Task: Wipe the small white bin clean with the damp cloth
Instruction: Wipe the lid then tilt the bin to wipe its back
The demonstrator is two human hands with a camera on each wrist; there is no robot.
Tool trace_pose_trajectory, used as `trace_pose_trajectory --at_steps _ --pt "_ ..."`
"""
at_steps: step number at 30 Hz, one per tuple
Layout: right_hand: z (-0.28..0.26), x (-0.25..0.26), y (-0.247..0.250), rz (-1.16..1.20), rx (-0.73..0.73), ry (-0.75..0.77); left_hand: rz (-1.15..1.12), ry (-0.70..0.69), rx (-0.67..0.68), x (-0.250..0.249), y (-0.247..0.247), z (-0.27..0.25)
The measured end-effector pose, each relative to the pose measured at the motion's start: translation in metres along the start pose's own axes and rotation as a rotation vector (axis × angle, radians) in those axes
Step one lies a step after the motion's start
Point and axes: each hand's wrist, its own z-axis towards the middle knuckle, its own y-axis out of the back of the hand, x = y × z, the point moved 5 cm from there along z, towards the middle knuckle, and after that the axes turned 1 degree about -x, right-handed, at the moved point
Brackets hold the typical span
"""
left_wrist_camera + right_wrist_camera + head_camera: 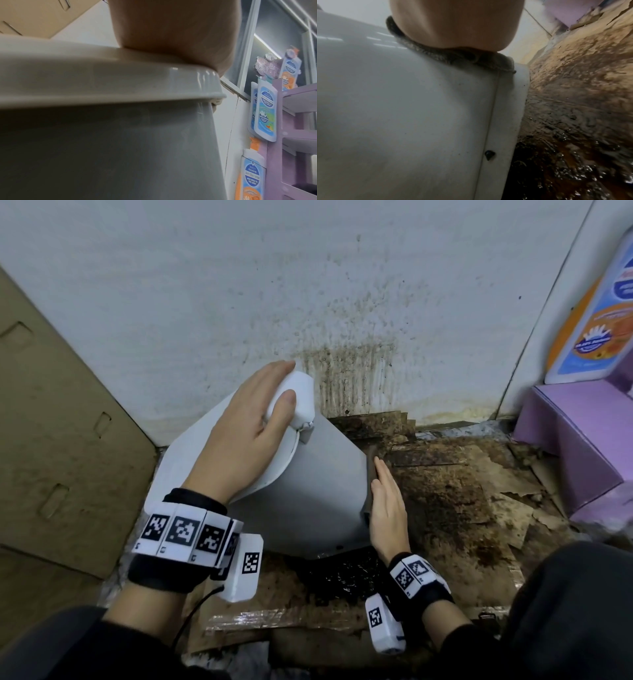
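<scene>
The small white bin (pixel 322 484) leans tilted toward the wall, with its lid (pixel 205 440) shut. My left hand (pixel 246 422) lies on the lid, fingers and thumb curled round the white hinge block (pixel 298 398) at its far edge. My right hand (pixel 387 505) is flat, fingers straight, pressing a dark grey cloth (pixel 369 474) against the bin's right side near its base. In the right wrist view the cloth (pixel 453 56) shows as a crumpled strip between palm (pixel 453 24) and bin wall (pixel 402 108). In the left wrist view my palm (pixel 171 33) rests on the lid (pixel 102 81).
A cardboard box (pixel 51 422) stands at the left. The wall (pixel 352 371) behind the bin carries brown splatter. Wet, stained cardboard (pixel 462 508) covers the floor. A purple display stand (pixel 582 440) with bottle-shaped signs (pixel 599 320) is at the right.
</scene>
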Motion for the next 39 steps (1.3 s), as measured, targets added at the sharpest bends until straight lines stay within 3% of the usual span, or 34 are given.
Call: trace_pose_trajectory --at_steps 6,14,20,29,34,39 --pt "-0.001 0.031 -0.015 -0.049 0.034 0.043 0.028 0.023 -0.013 0.004 0.006 -0.001" --pt "-0.021 0.136 -0.040 0.076 0.119 0.410 0.045 0.003 -0.015 0.001 0.003 -0.002" --pt "-0.015 0.111 -0.031 -0.022 0.073 0.538 0.032 0.018 -0.012 0.002 0.006 -0.005" --pt "-0.002 -0.016 0.001 0.004 -0.049 0.165 -0.002 0.052 -0.002 0.003 0.009 -0.005" --pt "0.002 -0.038 0.005 0.047 -0.032 0.012 -0.021 0.064 -0.008 0.004 0.009 -0.003" --pt "0.004 -0.040 0.005 0.050 -0.031 -0.005 -0.003 0.064 -0.004 0.004 0.009 -0.003"
